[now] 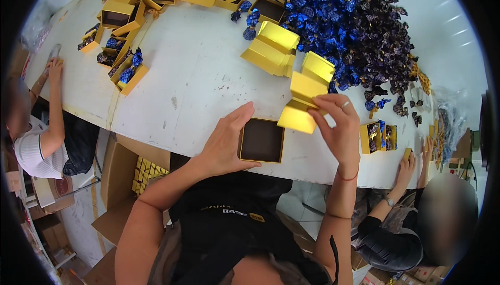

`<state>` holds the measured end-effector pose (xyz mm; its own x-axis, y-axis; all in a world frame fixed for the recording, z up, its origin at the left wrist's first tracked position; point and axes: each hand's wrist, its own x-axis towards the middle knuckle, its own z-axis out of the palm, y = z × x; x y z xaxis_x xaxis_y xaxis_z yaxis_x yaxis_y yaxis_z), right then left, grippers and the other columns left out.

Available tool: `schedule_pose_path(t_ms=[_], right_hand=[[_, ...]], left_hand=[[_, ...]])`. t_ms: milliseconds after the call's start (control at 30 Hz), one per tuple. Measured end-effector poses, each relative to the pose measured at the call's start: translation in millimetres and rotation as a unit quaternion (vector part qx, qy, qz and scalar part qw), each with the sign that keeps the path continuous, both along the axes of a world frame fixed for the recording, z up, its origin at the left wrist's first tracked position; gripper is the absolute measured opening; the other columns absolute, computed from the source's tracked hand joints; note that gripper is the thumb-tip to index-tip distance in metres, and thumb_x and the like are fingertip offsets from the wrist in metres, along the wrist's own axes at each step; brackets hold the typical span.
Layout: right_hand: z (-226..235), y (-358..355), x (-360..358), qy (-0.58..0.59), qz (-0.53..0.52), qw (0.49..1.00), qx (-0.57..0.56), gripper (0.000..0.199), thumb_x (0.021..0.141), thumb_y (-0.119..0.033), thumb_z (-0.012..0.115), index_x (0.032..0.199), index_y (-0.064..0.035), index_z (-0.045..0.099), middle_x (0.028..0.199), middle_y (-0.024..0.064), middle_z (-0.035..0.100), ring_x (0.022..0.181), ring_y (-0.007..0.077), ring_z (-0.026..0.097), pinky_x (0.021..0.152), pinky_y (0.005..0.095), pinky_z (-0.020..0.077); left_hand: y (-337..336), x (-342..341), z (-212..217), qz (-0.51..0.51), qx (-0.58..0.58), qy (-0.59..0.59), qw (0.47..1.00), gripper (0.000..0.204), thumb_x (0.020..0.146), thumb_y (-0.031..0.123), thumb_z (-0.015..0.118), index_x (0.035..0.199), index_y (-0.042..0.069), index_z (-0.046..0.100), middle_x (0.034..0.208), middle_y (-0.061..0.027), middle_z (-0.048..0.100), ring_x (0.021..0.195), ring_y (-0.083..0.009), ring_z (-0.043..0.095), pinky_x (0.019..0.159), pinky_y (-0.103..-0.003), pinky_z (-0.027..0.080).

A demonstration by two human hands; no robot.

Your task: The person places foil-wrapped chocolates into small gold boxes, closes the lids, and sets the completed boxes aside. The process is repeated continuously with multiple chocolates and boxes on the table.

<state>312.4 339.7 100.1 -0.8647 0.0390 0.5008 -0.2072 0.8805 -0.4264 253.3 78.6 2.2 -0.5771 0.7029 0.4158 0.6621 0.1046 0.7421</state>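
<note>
gold cardboard box with a dark brown inside sits at the near edge of the white table. the left hand lies flat against its 9 o'clock side, fingers loose. at 1 o'clock, the right hand pinches a folded gold card insert, fingers closed on it.

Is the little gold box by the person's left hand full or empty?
Empty. The box sits open on the table, showing only its bare dark brown inside, while the left hand steadies its side.
</note>
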Motion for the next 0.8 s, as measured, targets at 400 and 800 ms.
schedule_pose_path(t_ms=[400,800], right_hand=[[-4.7,23.4,1.9,-0.018,0.064,0.984,-0.168,0.004,0.084,0.002,0.073,0.087,-0.0006,0.072,0.095,0.0085,0.072,0.083,0.0165,0.066,0.073,0.0277,0.0512],[-52.9,-55.0,6.6,-0.074,0.215,0.972,-0.06,0.013,0.078,-0.003,0.074,0.088,-0.008,0.069,0.091,0.0044,0.068,0.078,0.0229,0.063,0.063,0.0363,0.0521]], left_hand=[[2.3,-1.4,-5.7,0.003,0.026,-0.001,1.0,0.123,0.058,0.026,0.096,0.153,0.008,0.019,0.157,-0.0232,0.028,0.141,-0.04,0.036,0.113,-0.047,0.034],[-9.1,-1.2,13.9,0.022,-0.051,-0.032,0.998,0.072,0.072,0.04,0.086,0.13,0.008,0.058,0.15,-0.019,0.038,0.123,-0.0366,0.048,0.104,-0.045,0.04]])
